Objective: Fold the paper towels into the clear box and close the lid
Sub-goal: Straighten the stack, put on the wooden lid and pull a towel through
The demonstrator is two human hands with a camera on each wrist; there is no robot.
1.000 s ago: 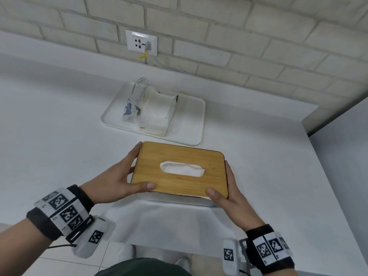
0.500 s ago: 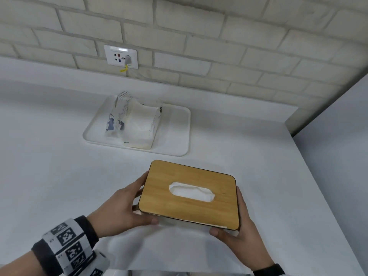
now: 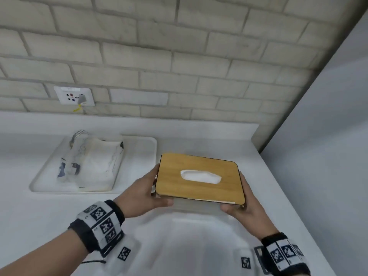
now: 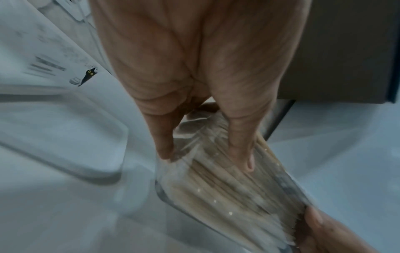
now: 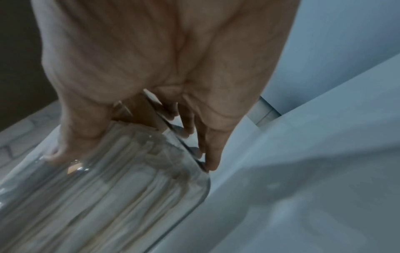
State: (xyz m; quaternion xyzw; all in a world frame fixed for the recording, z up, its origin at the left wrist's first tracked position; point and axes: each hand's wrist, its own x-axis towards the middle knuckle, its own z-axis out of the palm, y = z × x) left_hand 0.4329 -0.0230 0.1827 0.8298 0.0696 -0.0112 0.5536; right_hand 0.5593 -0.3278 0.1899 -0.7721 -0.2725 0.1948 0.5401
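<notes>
Each grip was clamped on the one clear box (image 3: 196, 204): in the head view the left hand (image 3: 143, 194) and right hand (image 3: 244, 204) held its ends just above the white counter (image 3: 199, 246), the one bamboo lid (image 3: 199, 178) already seated, paper towels (image 3: 200, 176) showing through its slot. One tray (image 3: 139, 166) with one opened wrapper (image 3: 89, 164) lay beside it. Both wrist views showed fingers curled under the clear walls. The task looked nearly done; next, a level set-down seemed needed.
</notes>
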